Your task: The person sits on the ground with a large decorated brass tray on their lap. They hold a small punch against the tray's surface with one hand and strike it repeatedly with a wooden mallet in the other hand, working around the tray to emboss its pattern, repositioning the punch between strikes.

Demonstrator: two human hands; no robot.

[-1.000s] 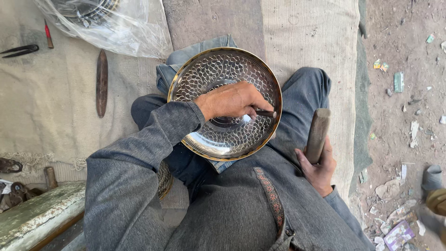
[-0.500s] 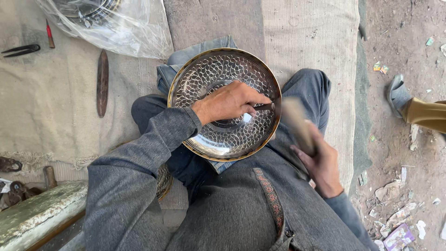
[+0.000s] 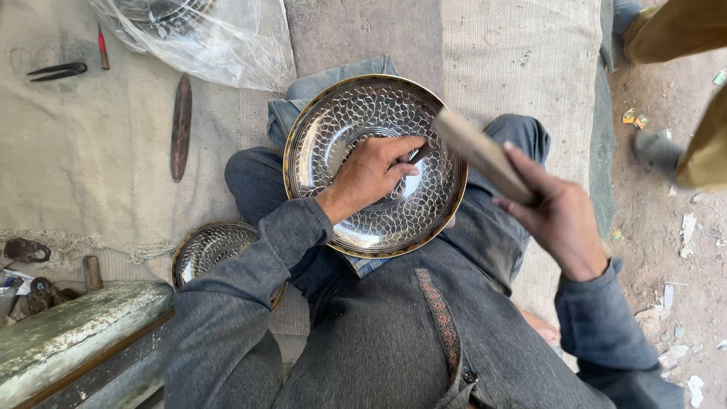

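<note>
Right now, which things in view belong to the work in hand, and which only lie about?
In use:
- large round patterned metal bowl on the lap
- left hand pressing a thin metal tool into it
- right hand raising a wooden mallet

Lying about:
- second smaller patterned bowl
- dark flat wooden stick
- black shears
- clear plastic bag

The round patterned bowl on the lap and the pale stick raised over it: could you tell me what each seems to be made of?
The round patterned bowl looks like polished metal: mirror-bright, a scale-like pattern worked into it, with a darker brassy rim. The pale stick in the right hand seems bare, matt wood, though blurred. The left hand presses a thin dark tool, material unclear.
</note>
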